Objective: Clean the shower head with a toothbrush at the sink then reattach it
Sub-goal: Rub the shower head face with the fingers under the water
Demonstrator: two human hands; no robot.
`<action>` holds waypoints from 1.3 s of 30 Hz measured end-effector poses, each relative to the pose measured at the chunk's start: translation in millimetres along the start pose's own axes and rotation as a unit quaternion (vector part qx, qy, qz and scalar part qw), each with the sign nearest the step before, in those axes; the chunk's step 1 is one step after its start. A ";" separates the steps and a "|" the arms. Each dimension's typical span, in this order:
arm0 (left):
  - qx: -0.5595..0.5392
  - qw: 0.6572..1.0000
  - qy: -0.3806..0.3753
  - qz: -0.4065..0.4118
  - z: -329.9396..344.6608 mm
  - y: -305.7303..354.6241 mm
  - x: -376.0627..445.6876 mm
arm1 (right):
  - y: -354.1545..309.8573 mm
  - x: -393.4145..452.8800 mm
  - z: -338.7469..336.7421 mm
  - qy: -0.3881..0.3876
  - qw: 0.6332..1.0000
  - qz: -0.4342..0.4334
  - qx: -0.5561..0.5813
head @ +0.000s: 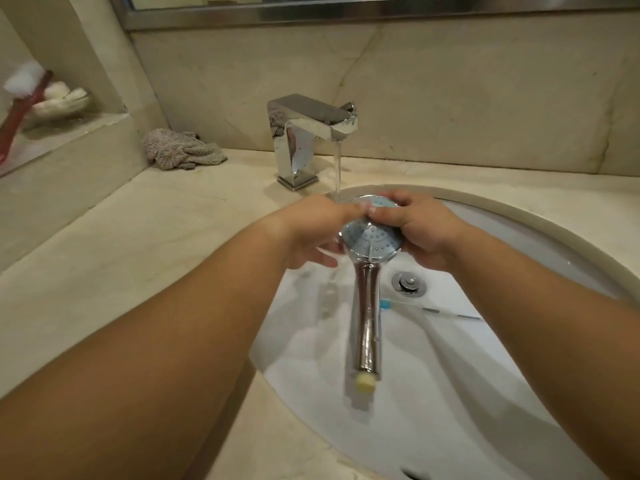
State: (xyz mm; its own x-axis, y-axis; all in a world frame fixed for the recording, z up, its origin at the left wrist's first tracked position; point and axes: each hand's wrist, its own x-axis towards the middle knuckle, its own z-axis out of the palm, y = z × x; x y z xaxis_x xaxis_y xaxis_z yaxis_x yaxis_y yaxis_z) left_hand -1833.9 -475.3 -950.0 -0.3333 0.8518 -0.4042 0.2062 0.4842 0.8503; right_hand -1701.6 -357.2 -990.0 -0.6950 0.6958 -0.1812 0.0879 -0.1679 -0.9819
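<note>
Both my hands hold a chrome shower head (367, 271) over the white sink basin (485, 393), its round grey spray face turned up toward me and its handle pointing at me. My left hand (318, 230) grips the face's left edge from below. My right hand (419, 230) grips the right edge, thumb on the face. Water runs from the chrome faucet (304, 133) and lands by the far rim of the face. A white toothbrush (433, 310) with a blue head lies in the basin beside the drain (409, 284).
A crumpled grey cloth (183, 148) lies on the beige stone counter (138, 237) left of the faucet. On a ledge at far left sit a red-handled brush (20, 109) and pale items. A mirror edge runs along the top.
</note>
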 end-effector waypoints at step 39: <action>-0.369 0.924 0.099 0.008 7.6 -9.4 18.3 | 9.7 13.7 55.7 0.131 0.958 -0.110 -0.229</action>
State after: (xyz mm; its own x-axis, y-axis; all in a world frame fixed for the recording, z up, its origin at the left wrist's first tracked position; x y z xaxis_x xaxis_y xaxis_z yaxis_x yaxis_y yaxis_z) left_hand -1835.0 -462.8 -967.9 -0.5124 0.7689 -0.3824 -0.4475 0.1410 0.8831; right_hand -1750.0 -388.2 -998.9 -0.5356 0.8403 0.0839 0.3050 0.2852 -0.9087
